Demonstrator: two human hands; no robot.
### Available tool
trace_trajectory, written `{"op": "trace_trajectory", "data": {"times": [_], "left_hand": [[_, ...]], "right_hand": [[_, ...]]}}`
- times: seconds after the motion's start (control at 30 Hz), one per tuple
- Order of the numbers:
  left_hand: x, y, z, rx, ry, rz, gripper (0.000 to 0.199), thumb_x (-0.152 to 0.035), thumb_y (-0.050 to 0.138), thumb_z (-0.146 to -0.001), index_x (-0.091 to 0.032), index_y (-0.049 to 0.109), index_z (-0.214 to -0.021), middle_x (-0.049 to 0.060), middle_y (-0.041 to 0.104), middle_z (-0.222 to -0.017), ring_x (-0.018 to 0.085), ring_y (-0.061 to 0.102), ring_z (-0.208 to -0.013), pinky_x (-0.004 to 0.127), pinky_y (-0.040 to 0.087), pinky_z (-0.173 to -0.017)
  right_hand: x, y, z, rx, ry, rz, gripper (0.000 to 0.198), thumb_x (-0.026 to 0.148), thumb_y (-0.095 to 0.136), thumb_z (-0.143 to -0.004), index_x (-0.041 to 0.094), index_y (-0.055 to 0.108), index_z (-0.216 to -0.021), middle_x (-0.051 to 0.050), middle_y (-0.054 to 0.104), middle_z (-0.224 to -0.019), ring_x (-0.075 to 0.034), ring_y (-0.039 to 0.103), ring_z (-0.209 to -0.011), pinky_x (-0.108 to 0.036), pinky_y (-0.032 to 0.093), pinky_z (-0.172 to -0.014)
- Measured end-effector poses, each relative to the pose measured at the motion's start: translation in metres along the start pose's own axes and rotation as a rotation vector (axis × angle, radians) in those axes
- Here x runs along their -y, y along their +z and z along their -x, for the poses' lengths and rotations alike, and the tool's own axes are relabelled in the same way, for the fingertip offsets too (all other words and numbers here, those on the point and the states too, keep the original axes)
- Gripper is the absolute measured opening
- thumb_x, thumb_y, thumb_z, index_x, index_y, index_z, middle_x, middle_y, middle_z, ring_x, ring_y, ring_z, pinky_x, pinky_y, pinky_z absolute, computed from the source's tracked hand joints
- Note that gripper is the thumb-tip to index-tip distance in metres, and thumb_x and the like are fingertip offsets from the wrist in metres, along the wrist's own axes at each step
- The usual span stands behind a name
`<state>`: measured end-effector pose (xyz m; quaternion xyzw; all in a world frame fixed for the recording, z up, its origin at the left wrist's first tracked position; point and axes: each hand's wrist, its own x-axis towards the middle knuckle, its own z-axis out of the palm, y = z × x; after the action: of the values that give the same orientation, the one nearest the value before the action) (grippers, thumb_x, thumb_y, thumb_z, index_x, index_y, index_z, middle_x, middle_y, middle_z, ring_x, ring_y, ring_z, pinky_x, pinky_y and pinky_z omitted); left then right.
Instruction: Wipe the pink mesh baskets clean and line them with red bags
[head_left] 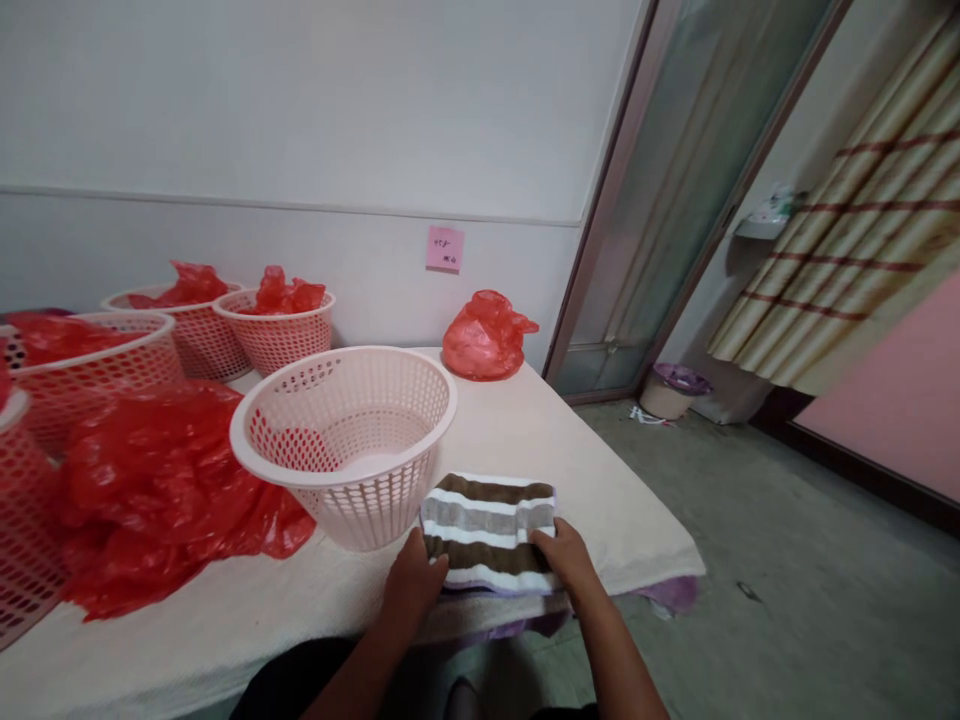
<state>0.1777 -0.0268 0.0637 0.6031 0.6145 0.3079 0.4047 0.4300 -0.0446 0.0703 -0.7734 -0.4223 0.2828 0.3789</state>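
Note:
A folded striped towel (487, 520) in brown, white and grey lies at the front edge of the covered table. My left hand (414, 578) grips its near left side, thumb on top. On its right side my right hand (562, 552) is closed the same way, with the thumb over the cloth and the other fingers hidden beneath. Just beyond the towel to the left stands a pale pink plastic basket (375, 490) with perforated walls; no contents show inside it.
Left of the basket lies a crumpled red plastic bag (180, 480). Several pink baskets (285, 335) with red bags stand along the left and back. A tied red bag (487, 340) sits by the wall under a pink note (445, 248). A bin (667, 392) stands on the floor.

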Motion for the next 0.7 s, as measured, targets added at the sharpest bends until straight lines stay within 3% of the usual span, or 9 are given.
{"op": "trace_trajectory", "data": {"times": [0.13, 0.23, 0.33, 0.4, 0.47, 0.53, 0.63, 0.7], "left_hand": [[-0.005, 0.005, -0.006, -0.054, -0.007, 0.075, 0.027, -0.042, 0.056, -0.074, -0.017, 0.058, -0.084, 0.008, 0.067, -0.082, 0.027, 0.063, -0.085, 0.037, 0.046, -0.078], [-0.007, 0.003, -0.009, -0.094, 0.002, 0.14, 0.029, -0.044, 0.049, -0.078, -0.017, 0.059, -0.075, 0.007, 0.065, -0.075, 0.027, 0.062, -0.079, 0.037, 0.046, -0.075], [-0.013, 0.0, -0.006, -0.133, 0.04, 0.202, 0.031, -0.036, 0.047, -0.078, -0.013, 0.061, -0.093, 0.01, 0.067, -0.087, 0.026, 0.063, -0.085, 0.038, 0.047, -0.08], [-0.018, -0.002, 0.001, -0.143, 0.115, 0.232, 0.04, -0.031, 0.045, -0.08, -0.013, 0.057, -0.114, 0.012, 0.065, -0.108, 0.026, 0.06, -0.103, 0.038, 0.044, -0.091], [-0.022, -0.003, 0.008, -0.109, 0.211, 0.24, 0.046, -0.029, 0.047, -0.079, -0.018, 0.055, -0.122, 0.009, 0.06, -0.121, 0.023, 0.053, -0.116, 0.035, 0.038, -0.101], [-0.023, -0.001, 0.014, -0.045, 0.258, 0.234, 0.043, -0.025, 0.052, -0.073, -0.021, 0.062, -0.115, 0.008, 0.061, -0.115, 0.023, 0.053, -0.113, 0.035, 0.037, -0.102], [-0.021, 0.003, 0.014, 0.027, 0.206, 0.238, 0.035, -0.018, 0.054, -0.063, -0.02, 0.069, -0.095, 0.007, 0.063, -0.096, 0.025, 0.058, -0.095, 0.039, 0.042, -0.093], [-0.02, 0.005, 0.011, 0.044, 0.15, 0.268, 0.033, -0.017, 0.056, -0.06, -0.02, 0.07, -0.089, 0.006, 0.064, -0.093, 0.026, 0.058, -0.093, 0.039, 0.041, -0.091]], "right_hand": [[0.014, 0.001, 0.012, 0.085, -0.023, -0.251, 0.041, 0.052, 0.061, -0.07, 0.017, 0.068, -0.089, -0.01, 0.075, -0.091, -0.03, 0.068, -0.088, -0.035, 0.051, -0.074], [0.025, 0.0, 0.024, 0.144, -0.029, -0.402, 0.045, 0.053, 0.063, -0.069, 0.017, 0.068, -0.095, -0.007, 0.075, -0.085, -0.028, 0.069, -0.08, -0.036, 0.052, -0.071], [0.032, -0.005, 0.029, 0.19, 0.005, -0.7, 0.044, 0.046, 0.067, -0.067, 0.017, 0.066, -0.1, -0.006, 0.074, -0.081, -0.026, 0.069, -0.074, -0.036, 0.052, -0.069], [0.033, -0.008, 0.026, 0.094, 0.023, -0.822, 0.039, 0.043, 0.068, -0.065, 0.017, 0.065, -0.095, -0.005, 0.073, -0.077, -0.025, 0.067, -0.071, -0.034, 0.052, -0.066], [0.031, -0.01, 0.02, -0.056, 0.017, -0.796, 0.031, 0.039, 0.067, -0.063, 0.019, 0.064, -0.085, -0.001, 0.071, -0.071, -0.022, 0.064, -0.066, -0.031, 0.05, -0.062], [0.029, -0.008, 0.015, -0.114, 0.009, -0.741, 0.024, 0.034, 0.068, -0.06, 0.019, 0.065, -0.078, 0.001, 0.069, -0.067, -0.02, 0.061, -0.065, -0.028, 0.047, -0.061], [0.028, 0.0, 0.013, -0.056, 0.008, -0.683, 0.019, 0.026, 0.069, -0.057, 0.018, 0.068, -0.074, 0.001, 0.069, -0.065, -0.019, 0.06, -0.065, -0.027, 0.046, -0.062], [0.03, 0.006, 0.016, -0.009, 0.014, -0.669, 0.019, 0.024, 0.068, -0.057, 0.018, 0.069, -0.076, 0.001, 0.069, -0.066, -0.019, 0.06, -0.063, -0.027, 0.046, -0.061]]}}
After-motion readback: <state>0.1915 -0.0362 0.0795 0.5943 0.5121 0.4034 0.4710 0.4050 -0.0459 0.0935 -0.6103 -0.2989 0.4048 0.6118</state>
